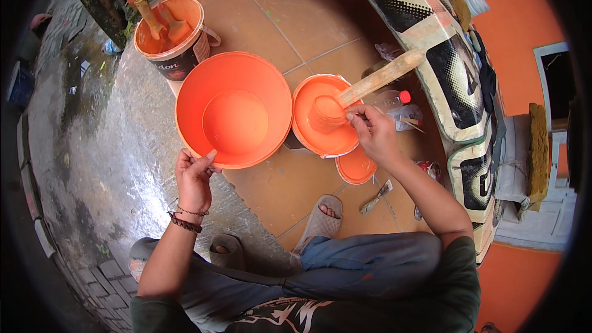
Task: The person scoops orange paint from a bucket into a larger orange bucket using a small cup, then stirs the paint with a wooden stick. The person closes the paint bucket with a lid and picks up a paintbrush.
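My left hand (194,179) grips the near rim of a wide orange bucket (191,108), which is tilted toward me with orange paint inside. Beside it on the right stands a smaller bucket (308,139) of orange paint. Over that paint, my right hand (375,134) pinches the rim of a small cup (327,113), coated in the same orange; whether its base sits in the paint I cannot tell. A flat wooden stick (385,76) leans out of the smaller bucket toward the upper right.
A dark-labelled pail (176,61) with paint-covered tools stands at the far left. An orange lid (356,166), a scraper (376,197) and a red-capped plastic bottle (390,100) lie on the right. A black-and-cream patterned bench (453,80) borders the tiles (265,0).
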Demonstrator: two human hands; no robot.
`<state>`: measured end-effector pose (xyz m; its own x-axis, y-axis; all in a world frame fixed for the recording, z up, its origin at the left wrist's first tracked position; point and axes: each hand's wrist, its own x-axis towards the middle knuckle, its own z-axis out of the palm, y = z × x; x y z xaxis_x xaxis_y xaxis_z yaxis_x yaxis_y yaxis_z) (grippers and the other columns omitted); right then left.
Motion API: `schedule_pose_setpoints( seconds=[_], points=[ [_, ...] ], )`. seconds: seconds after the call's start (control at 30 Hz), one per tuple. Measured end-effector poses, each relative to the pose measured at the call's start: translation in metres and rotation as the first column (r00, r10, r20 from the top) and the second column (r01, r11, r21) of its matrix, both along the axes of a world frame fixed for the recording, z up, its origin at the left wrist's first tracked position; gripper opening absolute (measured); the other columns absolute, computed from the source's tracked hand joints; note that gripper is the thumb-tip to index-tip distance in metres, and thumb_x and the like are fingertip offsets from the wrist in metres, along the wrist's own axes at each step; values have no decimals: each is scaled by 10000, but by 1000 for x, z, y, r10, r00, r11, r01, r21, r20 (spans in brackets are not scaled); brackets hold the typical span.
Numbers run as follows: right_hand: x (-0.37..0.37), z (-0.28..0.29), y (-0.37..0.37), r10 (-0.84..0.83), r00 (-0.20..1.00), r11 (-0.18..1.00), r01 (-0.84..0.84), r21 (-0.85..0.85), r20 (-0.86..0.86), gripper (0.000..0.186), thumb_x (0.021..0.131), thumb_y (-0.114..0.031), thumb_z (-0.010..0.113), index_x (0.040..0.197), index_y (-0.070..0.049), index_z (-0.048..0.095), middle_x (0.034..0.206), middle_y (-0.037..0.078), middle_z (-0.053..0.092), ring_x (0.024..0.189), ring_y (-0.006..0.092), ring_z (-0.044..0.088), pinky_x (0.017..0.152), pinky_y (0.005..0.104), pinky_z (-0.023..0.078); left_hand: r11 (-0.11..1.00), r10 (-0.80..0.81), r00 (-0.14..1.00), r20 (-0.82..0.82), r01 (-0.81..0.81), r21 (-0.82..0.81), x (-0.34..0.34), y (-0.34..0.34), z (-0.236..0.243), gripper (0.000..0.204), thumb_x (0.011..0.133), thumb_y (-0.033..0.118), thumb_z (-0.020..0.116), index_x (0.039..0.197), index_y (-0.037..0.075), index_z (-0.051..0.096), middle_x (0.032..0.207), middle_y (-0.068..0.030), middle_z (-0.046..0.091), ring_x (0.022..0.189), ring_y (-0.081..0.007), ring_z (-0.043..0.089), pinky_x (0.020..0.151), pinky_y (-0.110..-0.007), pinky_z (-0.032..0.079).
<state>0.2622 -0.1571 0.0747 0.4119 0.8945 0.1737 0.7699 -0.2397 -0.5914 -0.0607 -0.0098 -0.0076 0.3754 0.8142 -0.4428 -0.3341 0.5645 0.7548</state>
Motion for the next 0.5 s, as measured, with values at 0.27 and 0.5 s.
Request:
schedule_pose_setpoints(
  seconds=[0.27, 0.5],
  points=[
    [10, 24, -2, 2, 1000, 998, -4, 69, 19, 133, 896, -98, 657, 947, 25, 647, 839, 126, 658, 723, 191, 669, 651, 300, 539, 999, -31, 997, -66, 33, 27, -5, 7, 3, 163, 872, 45, 618, 849, 89, 463, 781, -55, 626, 652, -156, 628, 632, -307, 533],
    [9, 32, 3, 43, 999, 988, -43, 151, 2, 98, 896, -50, 656, 941, 36, 643, 831, 76, 643, 702, 108, 634, 618, 240, 514, 978, -65, 997, -36, 71, 198, -4, 12, 20, 186, 868, 39, 648, 851, 86, 469, 779, -49, 635, 645, -136, 632, 627, -281, 538]
  ],
)
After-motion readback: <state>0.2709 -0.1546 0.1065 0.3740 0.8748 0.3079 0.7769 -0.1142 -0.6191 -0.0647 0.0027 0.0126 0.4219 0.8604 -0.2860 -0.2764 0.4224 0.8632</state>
